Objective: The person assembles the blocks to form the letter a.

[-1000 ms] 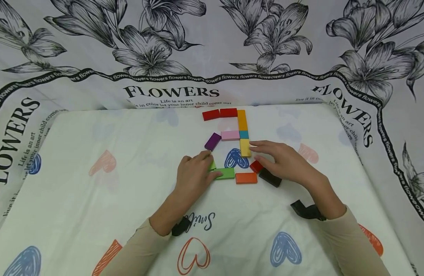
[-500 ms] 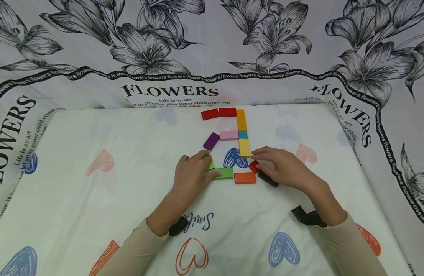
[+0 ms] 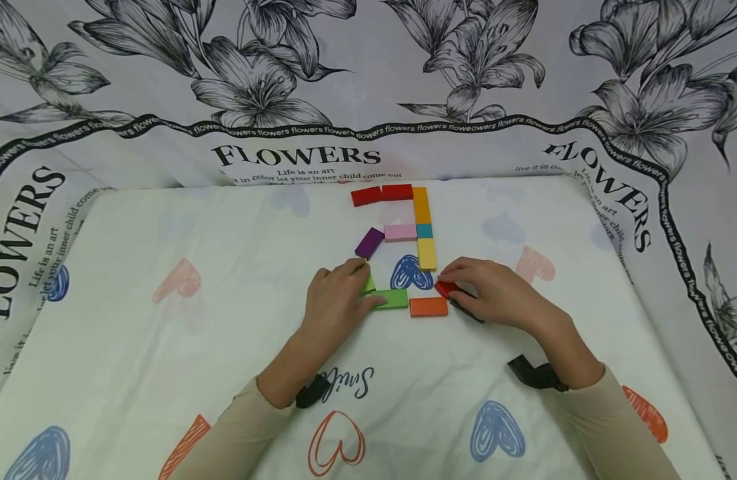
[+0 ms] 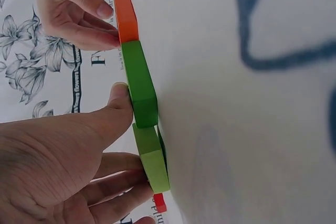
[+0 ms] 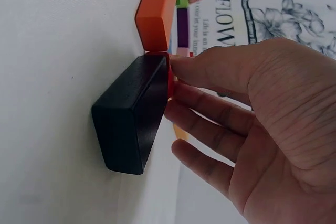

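Note:
Flat coloured wooden blocks lie in a bent line on the white cloth. My left hand rests on two of them: its thumb touches the green block, and its fingertips touch the light green block. Between thumb and fingers, my right hand pinches a small red block, mostly hidden in the right wrist view. Right beside that hand lies a black block, partly covered by the thumb in the head view. An orange block sits between the green and black ones.
Beyond the hands, a yellow block, a blue block and an amber block form a column. Pink and purple blocks branch left. Two red blocks, including a left one, lie at the far end.
My right hand's fingers have drawn back from the yellow block and closed on the small red block, which has turned. More of the black block is covered. The left hand stays put.

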`<state>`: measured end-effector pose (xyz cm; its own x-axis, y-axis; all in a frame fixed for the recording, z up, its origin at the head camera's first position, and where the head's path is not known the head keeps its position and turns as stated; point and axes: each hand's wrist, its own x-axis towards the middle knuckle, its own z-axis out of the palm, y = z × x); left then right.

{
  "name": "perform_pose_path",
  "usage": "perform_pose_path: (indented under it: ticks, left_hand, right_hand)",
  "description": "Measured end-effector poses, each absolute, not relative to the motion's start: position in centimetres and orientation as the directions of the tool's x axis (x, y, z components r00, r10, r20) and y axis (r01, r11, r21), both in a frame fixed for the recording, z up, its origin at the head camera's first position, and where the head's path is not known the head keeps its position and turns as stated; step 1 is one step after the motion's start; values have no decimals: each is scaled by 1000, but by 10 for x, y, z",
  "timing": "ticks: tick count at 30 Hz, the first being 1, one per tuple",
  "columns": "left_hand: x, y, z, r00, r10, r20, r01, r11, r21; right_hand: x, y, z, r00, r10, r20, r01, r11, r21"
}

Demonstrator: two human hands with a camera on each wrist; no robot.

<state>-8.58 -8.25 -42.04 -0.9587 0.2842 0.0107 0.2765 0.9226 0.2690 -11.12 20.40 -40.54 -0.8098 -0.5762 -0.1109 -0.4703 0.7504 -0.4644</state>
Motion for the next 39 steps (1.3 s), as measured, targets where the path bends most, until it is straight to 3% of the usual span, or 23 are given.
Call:
perform_pose_path:
  ticks: [39]
  left_hand:
    - [-87, -85, -419, -956, 295, -13, 278, 916, 290]
  right_hand:
    - [-112, 203, -411, -838, -537, -92, -450, 777, -441]
